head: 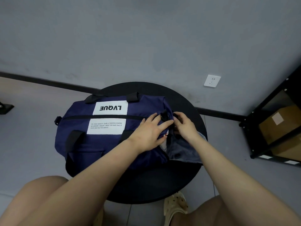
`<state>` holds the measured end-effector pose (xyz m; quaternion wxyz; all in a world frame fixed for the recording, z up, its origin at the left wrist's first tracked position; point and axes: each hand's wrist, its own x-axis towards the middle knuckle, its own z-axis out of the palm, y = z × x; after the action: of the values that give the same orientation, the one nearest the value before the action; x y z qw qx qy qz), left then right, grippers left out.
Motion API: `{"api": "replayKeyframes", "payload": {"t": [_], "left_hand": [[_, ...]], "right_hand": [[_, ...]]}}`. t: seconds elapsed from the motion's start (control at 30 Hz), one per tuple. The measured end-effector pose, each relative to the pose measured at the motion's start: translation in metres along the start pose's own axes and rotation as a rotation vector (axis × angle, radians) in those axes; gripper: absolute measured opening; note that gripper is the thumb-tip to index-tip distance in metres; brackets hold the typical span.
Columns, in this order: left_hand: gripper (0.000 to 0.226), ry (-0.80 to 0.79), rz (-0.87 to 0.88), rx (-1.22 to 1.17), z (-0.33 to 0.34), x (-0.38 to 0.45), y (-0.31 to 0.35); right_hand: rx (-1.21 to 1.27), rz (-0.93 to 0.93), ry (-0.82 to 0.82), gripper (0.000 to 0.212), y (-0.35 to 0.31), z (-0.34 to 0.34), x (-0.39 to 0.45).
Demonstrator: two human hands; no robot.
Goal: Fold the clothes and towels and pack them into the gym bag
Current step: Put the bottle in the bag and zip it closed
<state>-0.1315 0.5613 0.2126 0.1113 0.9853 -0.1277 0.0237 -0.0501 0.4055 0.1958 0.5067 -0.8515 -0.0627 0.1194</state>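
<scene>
Head view: gym bag end under both hands' fingers.

The gym bag is matt navy woven cloth with 2 white fabric patches; it lies on a matt black surface. Cardboard boxes look dull brown.

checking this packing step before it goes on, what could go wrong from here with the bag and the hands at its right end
1. The gym bag covers most of the round black table, and both hands work at one end, so a tug might slide it off.
2. Grey fabric shows at that end under the right hand; it could catch in the closure.
3. The left hand only presses flat, so the bag may shift.
</scene>
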Motion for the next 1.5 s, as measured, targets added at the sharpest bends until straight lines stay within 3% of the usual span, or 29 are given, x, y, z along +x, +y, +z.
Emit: {"api": "replayKeyframes", "payload": {"t": [0.23, 0.4, 0.47, 0.57, 0.67, 0.87, 1.03, 1.23, 1.4, 1.5], "left_hand": [[0.055, -0.077, 0.17, 0.005, -0.028, -0.02, -0.049], [0.075, -0.195, 0.135, 0.074, -0.048, -0.033, -0.082], [0.083, -0.184, 0.134, 0.103, -0.053, -0.039, -0.092], [0.098, -0.146, 0.09, 0.121, -0.055, -0.05, -0.107], [0.105, -0.116, 0.05, 0.145, -0.055, -0.062, -0.121], [0.087, -0.075, -0.117, 0.131, -0.052, -0.073, -0.124], [0.091, -0.019, -0.195, 0.049, -0.043, -0.074, -0.107], [0.069, -0.018, -0.203, 0.101, -0.041, -0.083, -0.103], [0.078, -0.052, -0.253, 0.175, -0.044, -0.093, -0.093], [0.085, 0.083, -0.288, 0.215, -0.036, -0.102, -0.076]], "right_hand": [[-0.129, -0.069, 0.049, 0.038, -0.009, 0.037, -0.02], [-0.394, -0.235, 0.035, 0.044, -0.021, 0.035, -0.017], [-0.344, -0.42, -0.033, 0.066, -0.034, 0.03, -0.012], [-0.481, -0.596, -0.355, 0.109, -0.053, 0.033, 0.004], [-0.698, -0.656, -0.453, 0.125, -0.068, 0.043, 0.027], [-0.642, -0.648, -0.454, 0.105, -0.065, 0.067, 0.041], [-0.473, -0.588, -0.325, 0.086, -0.051, 0.075, 0.023], [-0.485, -0.561, -0.275, 0.084, -0.045, 0.088, -0.004], [-0.517, -0.548, -0.364, 0.09, -0.05, 0.079, -0.016], [-0.566, -0.603, -0.337, 0.087, -0.042, 0.069, -0.027]]}}
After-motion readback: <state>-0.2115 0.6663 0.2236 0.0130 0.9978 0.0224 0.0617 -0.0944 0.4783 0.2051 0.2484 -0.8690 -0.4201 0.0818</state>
